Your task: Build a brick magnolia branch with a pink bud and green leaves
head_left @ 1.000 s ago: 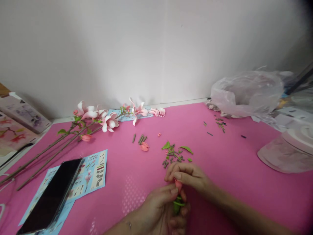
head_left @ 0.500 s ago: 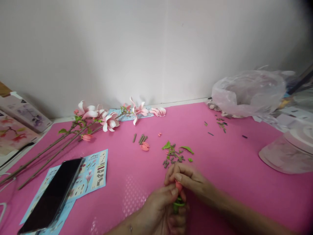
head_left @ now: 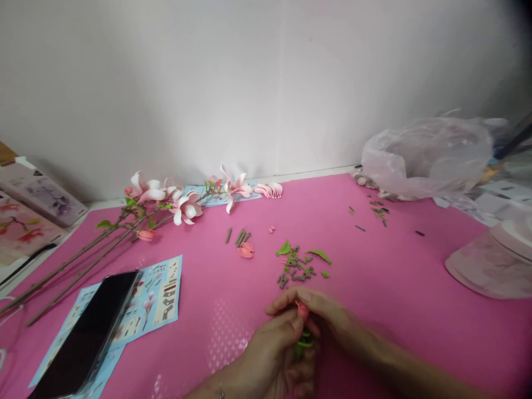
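A small coral toy flower bud [head_left: 302, 312] with a green base [head_left: 306, 339] stands upright between my two hands near the front of the pink table. My left hand [head_left: 272, 348] is closed round it, the thumb pressed on the coral part and the lower fingers curled about the green. My right hand [head_left: 326, 310] wraps over the top from the right, its thumb at the bud's tip and its fingers bent behind. Just beyond the hands lie a green leaf piece [head_left: 319, 255] and a pile of small grey-brown and green pieces [head_left: 300, 269].
Magnolia stems with pink-white flowers [head_left: 187, 207] lie at the left. A black phone [head_left: 87, 332] rests on a blue instruction sheet [head_left: 168, 288]. Coral petals [head_left: 246, 250] and brown sticks [head_left: 241, 238] sit mid-table. A plastic bag [head_left: 428, 155] and a pale tub [head_left: 490, 260] stand right.
My right hand's thumb and fingers have shifted slightly left over the bud's top, with the fingers reaching further out. My left hand still grips the bud. The view has moved slightly.
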`<state>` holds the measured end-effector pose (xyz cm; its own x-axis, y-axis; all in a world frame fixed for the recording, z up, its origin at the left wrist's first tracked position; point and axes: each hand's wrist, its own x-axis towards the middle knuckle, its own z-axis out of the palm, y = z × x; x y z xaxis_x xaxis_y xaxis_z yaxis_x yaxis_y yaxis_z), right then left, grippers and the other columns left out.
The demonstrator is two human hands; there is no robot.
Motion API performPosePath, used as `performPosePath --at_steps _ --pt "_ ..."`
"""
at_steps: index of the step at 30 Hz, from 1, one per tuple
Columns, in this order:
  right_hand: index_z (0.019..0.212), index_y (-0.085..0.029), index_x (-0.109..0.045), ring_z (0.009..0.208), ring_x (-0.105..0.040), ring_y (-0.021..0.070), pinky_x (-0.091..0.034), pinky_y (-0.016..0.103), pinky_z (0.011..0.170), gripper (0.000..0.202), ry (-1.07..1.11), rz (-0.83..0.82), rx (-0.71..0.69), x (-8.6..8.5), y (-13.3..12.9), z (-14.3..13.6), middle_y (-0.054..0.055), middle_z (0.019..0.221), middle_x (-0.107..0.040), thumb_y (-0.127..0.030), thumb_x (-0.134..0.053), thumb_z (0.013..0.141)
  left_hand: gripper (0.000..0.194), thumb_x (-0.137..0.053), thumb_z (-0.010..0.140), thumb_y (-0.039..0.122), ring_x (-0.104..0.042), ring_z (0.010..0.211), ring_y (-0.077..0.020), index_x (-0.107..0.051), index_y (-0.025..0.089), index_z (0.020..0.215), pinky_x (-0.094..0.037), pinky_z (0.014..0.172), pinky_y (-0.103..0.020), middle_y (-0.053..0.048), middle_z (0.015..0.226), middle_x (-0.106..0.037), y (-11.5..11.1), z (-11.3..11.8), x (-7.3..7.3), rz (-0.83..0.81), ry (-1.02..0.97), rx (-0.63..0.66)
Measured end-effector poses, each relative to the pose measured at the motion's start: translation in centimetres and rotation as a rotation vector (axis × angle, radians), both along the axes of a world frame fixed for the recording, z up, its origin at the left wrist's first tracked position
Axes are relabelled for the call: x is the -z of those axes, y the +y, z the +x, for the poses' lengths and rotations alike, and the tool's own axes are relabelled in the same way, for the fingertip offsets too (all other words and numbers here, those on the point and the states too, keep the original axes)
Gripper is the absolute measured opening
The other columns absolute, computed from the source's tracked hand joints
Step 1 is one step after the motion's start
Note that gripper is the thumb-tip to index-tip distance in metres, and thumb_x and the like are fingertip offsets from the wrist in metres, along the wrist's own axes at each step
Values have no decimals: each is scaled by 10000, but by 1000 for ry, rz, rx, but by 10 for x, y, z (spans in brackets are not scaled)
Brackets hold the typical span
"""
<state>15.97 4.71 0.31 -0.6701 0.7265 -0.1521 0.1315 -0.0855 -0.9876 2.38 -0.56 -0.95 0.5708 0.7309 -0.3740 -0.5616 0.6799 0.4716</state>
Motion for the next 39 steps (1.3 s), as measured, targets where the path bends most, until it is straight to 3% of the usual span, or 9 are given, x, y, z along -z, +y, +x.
performPosePath --at_steps 5,9,13,17,25,28,31,34,39 --pt "853 -180 -661 693 -478 164 -395 317 697 350 10 -8 -35 0 -2 -2 42 828 -618 -306 -336 877 265 -617 783 430 -290 353 -33 -522 185 808 -173 327 -182 52 563 -454 -1 2 3 9 2 -23" --pt "713 -183 -554 758 -522 173 -404 325 745 275 117 -61 -26 -1 -3 -5 53 895 -644 -286 -355 873 271 -639 766 432 -293 344 -33 -514 191 775 -175 318 -166 55 540 -448 -3 3 8 -19 -18 -57" --pt "645 -188 -498 801 -534 179 -404 312 728 268 84 -42 -11 -4 -5 -5 53 913 -651 -251 -359 865 213 -619 784 376 -298 339 -34 -521 189 757 -196 314 -160 52 539 -446 -3 3 11 -12 -52 -82" --pt "683 -185 -545 759 -532 171 -431 320 747 277 108 -79 16 2 -7 -5 41 857 -641 -309 -387 872 192 -585 814 369 -300 319 -33 -543 185 778 -220 304 -160 42 540 -464 -3 3 11 -5 -48 -54" --pt "840 -188 -531 644 -624 155 -487 280 630 324 334 -507 191 -1 -7 -13 30 773 -655 -508 -478 839 294 -519 834 385 -453 382 -81 -634 129 922 -355 367 -202 -23 646 -582 1 0 7 17 -157 -68" --pt "832 -177 -522 506 -620 136 -484 254 499 341 351 -617 171 -4 -6 -14 47 798 -667 -516 -486 815 293 -592 789 346 -487 408 -99 -669 109 944 -425 439 -241 -16 604 -581 2 0 2 55 -125 -107" --pt "868 -166 -552 361 -568 120 -375 187 327 397 303 -692 103 -2 -5 -12 36 706 -649 -546 -455 812 343 -678 730 368 -536 445 -117 -685 110 956 -473 516 -297 -25 647 -614 2 0 1 53 -73 -121" --pt "840 -160 -579 346 -541 106 -336 165 303 413 315 -723 96 2 -5 -11 31 650 -631 -547 -435 821 354 -713 712 388 -567 467 -120 -693 132 955 -490 591 -337 -26 697 -643 0 -1 4 56 -57 -133" --pt "812 -146 -642 559 -598 150 -461 231 469 403 353 -580 103 4 -3 -6 53 679 -634 -520 -492 820 308 -744 689 403 -543 426 -91 -709 163 878 -493 587 -316 3 665 -640 0 -2 2 90 -108 -103"
